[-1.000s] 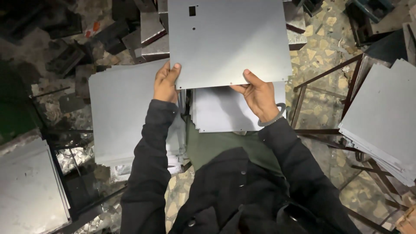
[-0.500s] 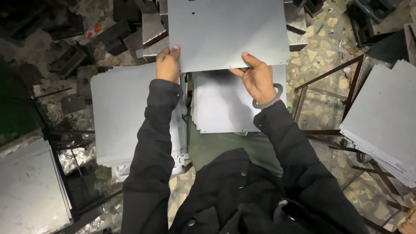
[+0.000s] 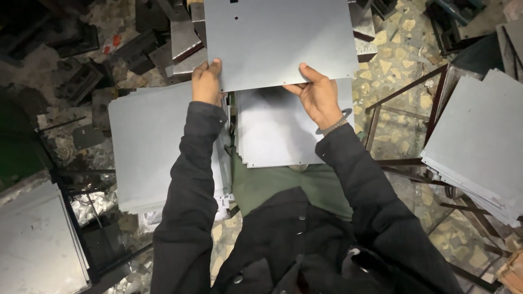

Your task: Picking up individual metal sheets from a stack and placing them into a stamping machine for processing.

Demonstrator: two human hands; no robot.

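Head view, looking down at a person in a dark jacket. Both hands hold one grey metal sheet (image 3: 280,41) by its near edge, out over the far middle of the scene. The left hand (image 3: 206,83) grips the near left corner, fingers curled over the top. The right hand (image 3: 317,95) pinches the near edge further right, thumb on top, a bangle at the wrist. Just below the held sheet, between the arms, lies a stack (image 3: 278,133) of like sheets. A second pile (image 3: 150,147) lies to the left, partly under the left sleeve. A third pile (image 3: 476,141) rests on a metal frame at right. Scrap covers the floor (image 3: 400,46).
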